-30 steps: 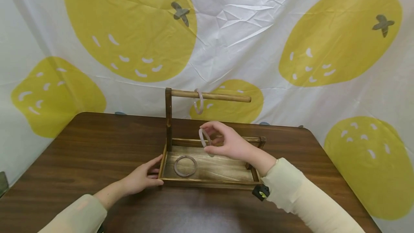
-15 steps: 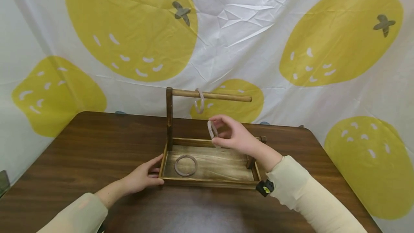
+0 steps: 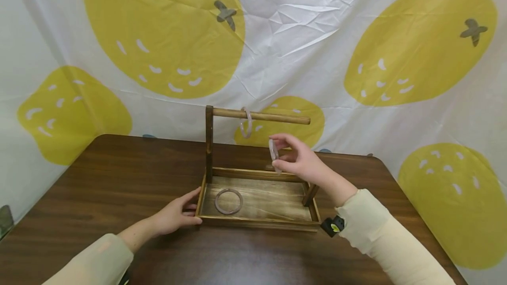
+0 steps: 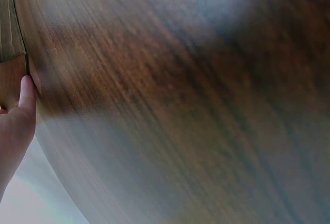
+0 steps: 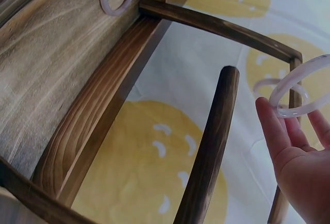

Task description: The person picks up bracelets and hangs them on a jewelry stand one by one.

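Note:
My right hand (image 3: pixel 301 162) pinches a pale, translucent bangle (image 3: pixel 273 149) between thumb and fingers, above the right part of a wooden stand's tray (image 3: pixel 257 222). A second bangle (image 3: pixel 249 129) hangs on the stand's upper rod (image 3: pixel 283 118). Flat in the tray's left end lies a third bangle (image 3: pixel 216 201). My left hand (image 3: pixel 172 217) touches the tray's left end, thumb at the front corner and fingers along the side wall. In the right wrist view the held bangle (image 5: pixel 296 73) is partly cut off by the frame edge.
A tall post (image 3: pixel 209 144) carries the upper rod, whose right end is free. A shorter post (image 3: pixel 310 195) stands at the tray's right end; a lower bar (image 5: pixel 209 141) shows in the right wrist view. Behind the brown table (image 3: pixel 119 179) hangs a lemon-patterned cloth (image 3: pixel 293 56).
My right hand has moved right and upward with its bangle, away from the tray's middle. My left hand stays at the tray's left end.

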The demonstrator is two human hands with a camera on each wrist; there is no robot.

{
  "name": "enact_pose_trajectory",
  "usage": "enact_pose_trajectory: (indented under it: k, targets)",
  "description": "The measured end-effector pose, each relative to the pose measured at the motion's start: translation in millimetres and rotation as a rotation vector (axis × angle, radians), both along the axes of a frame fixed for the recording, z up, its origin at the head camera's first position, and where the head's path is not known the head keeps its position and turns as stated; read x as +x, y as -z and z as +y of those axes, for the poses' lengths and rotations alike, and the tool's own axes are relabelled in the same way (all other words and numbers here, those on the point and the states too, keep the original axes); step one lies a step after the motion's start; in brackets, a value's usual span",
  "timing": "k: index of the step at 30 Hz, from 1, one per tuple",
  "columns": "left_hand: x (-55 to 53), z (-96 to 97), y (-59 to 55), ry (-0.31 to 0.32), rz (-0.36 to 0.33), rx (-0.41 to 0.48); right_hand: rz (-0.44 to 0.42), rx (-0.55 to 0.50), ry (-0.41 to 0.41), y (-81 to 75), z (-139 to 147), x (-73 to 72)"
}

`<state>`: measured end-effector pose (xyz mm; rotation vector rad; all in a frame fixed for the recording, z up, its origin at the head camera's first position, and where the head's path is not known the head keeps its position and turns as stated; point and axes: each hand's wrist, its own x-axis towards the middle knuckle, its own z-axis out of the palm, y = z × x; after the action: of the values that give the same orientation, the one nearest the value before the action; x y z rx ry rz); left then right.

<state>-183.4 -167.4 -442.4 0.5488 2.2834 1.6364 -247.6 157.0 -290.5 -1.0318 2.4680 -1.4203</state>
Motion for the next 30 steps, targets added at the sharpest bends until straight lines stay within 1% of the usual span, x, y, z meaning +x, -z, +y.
enact_pose_trajectory:
  k: [4,11,18,24,30]
  targets:
    - [0.2,0.2,-0.6,0.0,0.007,-0.004,0.013,-0.001,0.023,-1.0,5.8,-2.1]
    - [0.1,0.3,-1.0,0.001,0.0,-0.004,0.043,-0.036,0.05,-1.3,17.0,-6.4]
    - [-0.1,0.0,-0.5,0.004,-0.004,-0.006,0.032,-0.057,0.071,-2.1,28.5,-8.9]
    - [0.4,0.3,-1.4,0.001,0.007,-0.013,0.031,-0.066,0.117,-3.2,36.4,-10.5]
    - [0.8,0.5,-2.3,0.001,0.0,-0.008,0.034,-0.075,0.143,-4.9,44.6,-11.1]
